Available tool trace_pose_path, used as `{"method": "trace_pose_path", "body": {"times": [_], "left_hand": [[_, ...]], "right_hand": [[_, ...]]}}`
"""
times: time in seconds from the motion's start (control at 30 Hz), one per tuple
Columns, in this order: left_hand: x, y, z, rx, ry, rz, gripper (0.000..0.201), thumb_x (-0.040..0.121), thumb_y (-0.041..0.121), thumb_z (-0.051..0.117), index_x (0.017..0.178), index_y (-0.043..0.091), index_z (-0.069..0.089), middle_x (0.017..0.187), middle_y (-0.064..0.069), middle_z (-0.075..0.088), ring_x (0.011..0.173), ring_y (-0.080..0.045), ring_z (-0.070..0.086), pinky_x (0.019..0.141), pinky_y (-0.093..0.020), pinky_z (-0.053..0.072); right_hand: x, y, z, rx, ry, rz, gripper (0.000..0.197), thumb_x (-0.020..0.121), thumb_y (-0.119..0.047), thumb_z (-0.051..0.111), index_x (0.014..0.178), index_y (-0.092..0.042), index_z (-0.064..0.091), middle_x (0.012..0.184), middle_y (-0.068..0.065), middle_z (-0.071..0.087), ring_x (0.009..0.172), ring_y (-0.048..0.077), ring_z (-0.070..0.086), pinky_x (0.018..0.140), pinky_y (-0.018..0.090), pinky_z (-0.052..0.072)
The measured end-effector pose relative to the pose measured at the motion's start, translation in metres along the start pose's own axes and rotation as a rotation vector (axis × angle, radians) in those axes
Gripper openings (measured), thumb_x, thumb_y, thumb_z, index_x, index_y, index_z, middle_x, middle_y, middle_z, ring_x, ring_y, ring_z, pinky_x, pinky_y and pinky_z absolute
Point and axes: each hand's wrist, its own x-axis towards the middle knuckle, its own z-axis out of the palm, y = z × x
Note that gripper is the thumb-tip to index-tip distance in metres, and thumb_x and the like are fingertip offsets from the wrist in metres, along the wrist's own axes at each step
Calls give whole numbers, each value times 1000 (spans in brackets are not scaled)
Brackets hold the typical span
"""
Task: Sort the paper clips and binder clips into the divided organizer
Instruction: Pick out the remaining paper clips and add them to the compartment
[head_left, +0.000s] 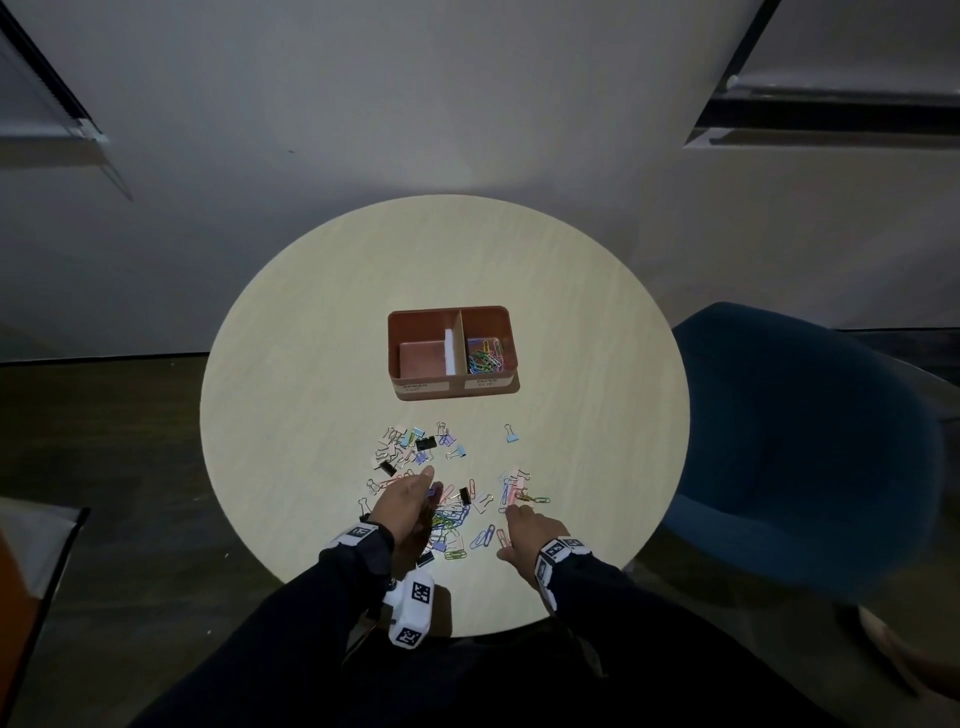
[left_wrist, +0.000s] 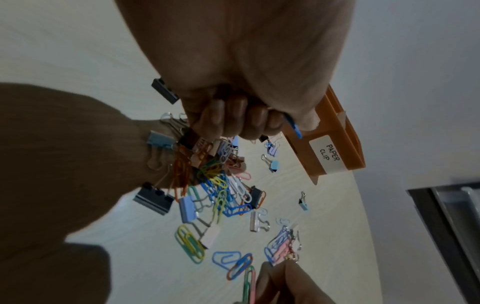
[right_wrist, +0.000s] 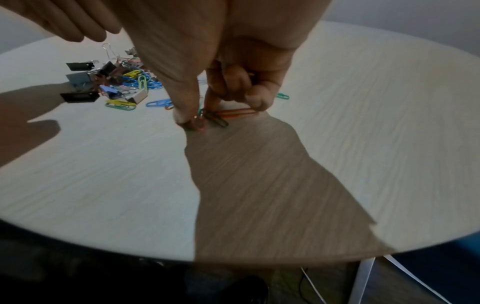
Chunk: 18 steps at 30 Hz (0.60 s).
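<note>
An orange divided organizer (head_left: 451, 388) stands mid-table; its right compartment holds coloured paper clips (head_left: 485, 356), and the left one looks bare. Loose binder clips (head_left: 415, 447) and paper clips (head_left: 453, 517) lie mixed in front of it. My left hand (head_left: 428, 491) hovers over the pile with fingers curled, holding a blue paper clip (left_wrist: 293, 125). In the left wrist view the organizer (left_wrist: 302, 161) shows a "PAPER CLIP" label. My right hand (right_wrist: 200, 120) is down on the table; thumb and forefinger pinch a few paper clips (right_wrist: 215, 119) there, beside an orange one (right_wrist: 237, 112).
The round pale wooden table (head_left: 311, 338) ends close to my body. A blue chair (head_left: 805, 441) stands at the right. One light-blue binder clip (head_left: 511, 434) lies apart from the pile, right of it. The floor around is dark.
</note>
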Motion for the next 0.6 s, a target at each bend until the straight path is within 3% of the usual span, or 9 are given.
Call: {"method": "trace_pose_path", "body": {"times": [0.07, 0.13, 0.2, 0.27, 0.37, 0.43, 0.5, 0.53, 0.6], "left_hand": [[1, -5, -1, 28, -4, 46, 45, 99, 51, 41, 68, 18, 41, 68, 2, 42, 65, -17, 41, 67, -33, 33], [2, -12, -2, 45, -11, 78, 46, 97, 47, 48, 64, 17, 37, 61, -2, 43, 57, -18, 42, 63, -37, 40], [-1, -11, -2, 10, -57, 45, 37, 99, 37, 49, 71, 15, 39, 58, -4, 53, 47, -16, 47, 55, -32, 45], [-5, -9, 0, -56, -113, -11, 27, 102, 29, 44, 82, 12, 38, 63, -6, 60, 44, -15, 51, 44, -24, 43], [-4, -13, 2, -78, -142, -45, 16, 102, 22, 37, 91, 11, 38, 68, -10, 62, 50, -19, 55, 46, -28, 44], [-2, -16, 1, 86, -128, -1, 15, 101, 18, 33, 94, 12, 44, 71, -5, 62, 58, -19, 56, 58, -33, 47], [1, -16, 0, 384, -91, 95, 18, 102, 24, 33, 94, 17, 48, 82, -2, 64, 73, -22, 59, 71, -35, 48], [2, -15, -1, 514, -62, 147, 18, 102, 30, 36, 93, 21, 48, 85, -2, 64, 77, -23, 59, 71, -35, 46], [3, -14, 0, 702, -47, 234, 17, 97, 41, 46, 92, 25, 48, 84, 2, 62, 77, -21, 57, 65, -31, 43]], "right_hand": [[0, -1, 4, 1, -3, -42, 50, 98, -30, 53, 138, -6, 35, 135, 16, 49, 120, 33, 54, 93, 41, 46], [-2, -2, 5, 2, -9, -64, 41, 100, -25, 50, 134, -5, 38, 132, 16, 49, 119, 34, 54, 91, 41, 46], [-1, -1, 5, 18, -30, -61, 39, 101, -25, 47, 133, -5, 38, 132, 16, 48, 118, 35, 54, 91, 41, 46], [0, 0, 3, 44, -38, -47, 41, 102, -26, 43, 136, -5, 36, 134, 17, 46, 119, 35, 53, 92, 41, 45], [2, -1, 0, 77, -67, -14, 44, 99, -13, 45, 140, -2, 33, 139, 19, 42, 122, 35, 53, 96, 41, 45], [3, -2, -4, 120, -67, 30, 43, 96, -7, 47, 138, -1, 37, 139, 19, 43, 122, 36, 53, 92, 39, 44], [5, -2, -6, 130, -79, 37, 42, 95, -3, 47, 135, 2, 37, 137, 20, 45, 118, 34, 56, 82, 36, 40], [7, 0, -6, 137, -87, 27, 42, 95, -1, 46, 135, 3, 35, 137, 20, 45, 115, 31, 57, 80, 33, 37], [8, 1, -7, 168, -90, 18, 47, 97, -1, 43, 141, 3, 30, 139, 18, 44, 114, 23, 54, 87, 31, 38]]}}
